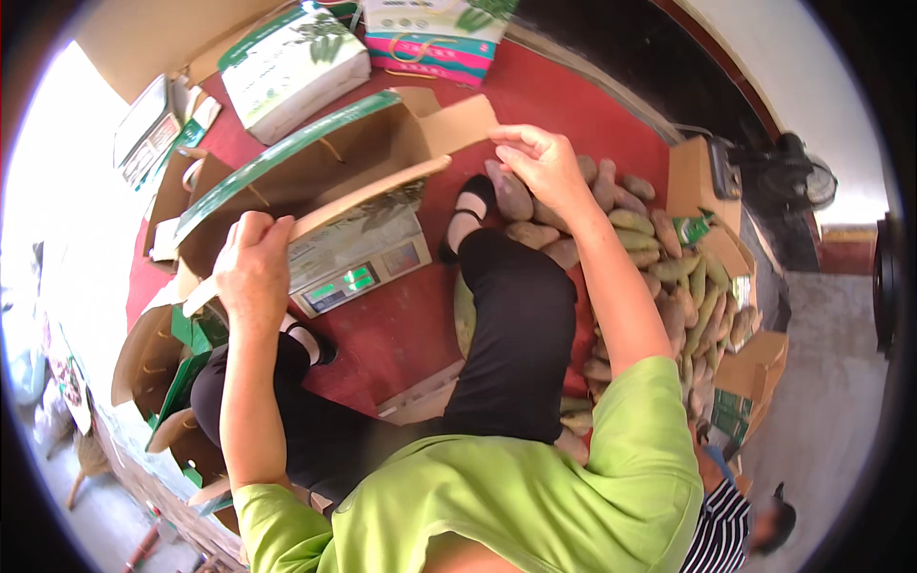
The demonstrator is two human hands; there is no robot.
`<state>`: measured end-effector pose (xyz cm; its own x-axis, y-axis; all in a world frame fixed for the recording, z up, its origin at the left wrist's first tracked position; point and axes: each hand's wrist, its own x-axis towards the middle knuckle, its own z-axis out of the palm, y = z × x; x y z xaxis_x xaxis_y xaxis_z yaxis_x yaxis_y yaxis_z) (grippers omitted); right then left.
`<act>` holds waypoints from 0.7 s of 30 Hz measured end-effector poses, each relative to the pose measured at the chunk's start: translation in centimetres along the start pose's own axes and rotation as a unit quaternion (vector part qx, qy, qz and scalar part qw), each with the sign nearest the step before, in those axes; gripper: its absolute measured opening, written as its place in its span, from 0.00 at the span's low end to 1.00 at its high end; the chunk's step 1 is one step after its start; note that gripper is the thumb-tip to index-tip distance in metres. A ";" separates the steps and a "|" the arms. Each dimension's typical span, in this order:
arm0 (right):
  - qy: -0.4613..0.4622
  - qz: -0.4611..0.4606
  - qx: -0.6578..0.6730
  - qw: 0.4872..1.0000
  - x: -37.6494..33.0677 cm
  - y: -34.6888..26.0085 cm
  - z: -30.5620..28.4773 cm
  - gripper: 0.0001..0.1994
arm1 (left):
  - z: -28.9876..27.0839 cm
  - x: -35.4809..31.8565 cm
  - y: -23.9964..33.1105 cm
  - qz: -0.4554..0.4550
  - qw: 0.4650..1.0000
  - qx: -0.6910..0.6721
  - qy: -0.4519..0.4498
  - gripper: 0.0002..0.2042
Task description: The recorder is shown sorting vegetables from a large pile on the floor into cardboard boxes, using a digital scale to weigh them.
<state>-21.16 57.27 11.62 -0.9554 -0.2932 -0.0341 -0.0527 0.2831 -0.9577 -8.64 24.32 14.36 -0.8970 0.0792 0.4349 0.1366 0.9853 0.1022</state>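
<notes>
An open cardboard box (368, 229), with brown insides and a green-edged flap, stands in front of me. My left hand (252, 263) is closed around the left end of its near flap. At the box's right side, my right hand (537, 160) pinches the corner of a raised brown flap. Just below the box's near side shows a scale (355, 281) with green-lit displays; the box hides most of it. A heap of reddish, sweet-potato-like tubers (673, 315) and long greenish ones lies to the right of my leg. The bottom of the box's inside is hidden.
White-and-green cartons (296, 72) and a pink-and-blue carton (432, 57) stand at the back. Opened boxes (153, 368) line the left side. A brown carton (695, 181) and a black fan (798, 177) are at right. Another person (723, 530) sits at lower right.
</notes>
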 end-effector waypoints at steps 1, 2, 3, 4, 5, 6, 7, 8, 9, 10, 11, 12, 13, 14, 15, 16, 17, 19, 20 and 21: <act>0.014 0.001 0.011 1.000 -0.6 0.4 -0.5 0.13 | 0.2 0.0 0.2 -0.007 1.000 -0.001 -0.011 0.08; 0.026 0.012 0.011 1.000 -1.2 0.8 -1.2 0.13 | 0.2 -0.1 0.2 -0.014 1.000 0.001 -0.022 0.08; 0.030 0.011 -0.003 0.999 -1.7 1.3 -1.9 0.13 | 0.0 0.0 0.4 -0.034 0.999 -0.002 -0.043 0.07; 0.035 0.013 -0.016 0.999 -2.5 1.9 -2.6 0.13 | -0.2 0.1 0.1 -0.048 0.996 -0.021 -0.070 0.07; 0.053 0.003 -0.032 0.998 -3.1 3.1 -3.4 0.13 | -0.5 0.1 0.1 -0.064 0.994 -0.037 -0.085 0.08; 0.064 0.017 -0.032 0.997 -4.1 4.2 -4.2 0.13 | -0.8 0.2 0.1 -0.080 0.990 -0.053 -0.101 0.09; 0.083 0.051 -0.021 0.995 -5.3 5.2 -4.7 0.13 | -1.0 0.1 -0.1 -0.082 0.988 -0.045 -0.119 0.10; 0.102 0.080 -0.011 0.991 -6.3 6.0 -5.3 0.13 | -1.2 0.2 -0.4 -0.084 0.987 -0.036 -0.133 0.11; 0.113 0.104 -0.024 0.988 -7.8 7.7 -6.0 0.13 | -1.3 0.0 -0.7 -0.086 0.985 -0.031 -0.149 0.12; 0.119 0.113 -0.021 0.986 -9.4 9.4 -6.2 0.13 | -1.6 -0.1 -1.0 -0.098 0.981 -0.013 -0.168 0.12; 0.138 0.152 -0.018 0.979 -11.1 11.1 -6.5 0.13 | -1.5 -0.2 -1.5 -0.091 0.982 -0.028 -0.166 0.12; 0.156 0.190 -0.015 0.969 -12.9 13.0 -6.8 0.13 | -1.3 -0.3 -1.9 -0.084 0.982 -0.043 -0.164 0.12; 0.162 0.218 -0.042 0.962 -15.2 15.4 -7.0 0.13 | -1.0 -0.3 -1.9 -0.090 0.980 -0.038 -0.176 0.12; 0.167 0.227 -0.038 0.959 -17.6 17.8 -6.8 0.13 | -0.8 -0.5 -2.2 -0.082 0.979 -0.039 -0.184 0.12; 0.185 0.250 -0.050 0.949 -20.2 20.1 -6.5 0.11 | -0.2 -0.8 -2.7 -0.077 0.981 -0.043 -0.172 0.11; 0.201 0.274 -0.062 0.938 -23.0 22.0 -6.0 0.10 | 0.2 -1.1 -3.2 -0.074 0.983 -0.047 -0.161 0.11; 0.168 0.326 -0.098 0.925 -25.6 23.1 -5.2 0.09 | 0.2 -1.3 -3.5 -0.057 0.985 -0.042 -0.156 0.11; -0.004 0.317 -0.330 0.889 -32.6 27.8 -5.0 0.08 | 0.4 -1.4 -3.2 -0.064 0.982 -0.049 -0.169 0.11; -0.146 0.238 -0.503 0.818 -36.1 30.8 -5.4 0.08 | 1.0 -1.3 -3.0 -0.080 0.981 -0.056 -0.169 0.11; -0.117 0.278 -0.453 0.839 -37.6 30.5 -4.5 0.08 | 0.8 -1.8 -3.6 -0.094 0.980 -0.047 -0.172 0.11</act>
<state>11.88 81.01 -15.04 -0.8276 -0.0283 -0.5605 0.0812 0.9822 -0.1695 -7.90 20.77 12.49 -0.9963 -0.0397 0.0760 -0.0204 0.9707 0.2395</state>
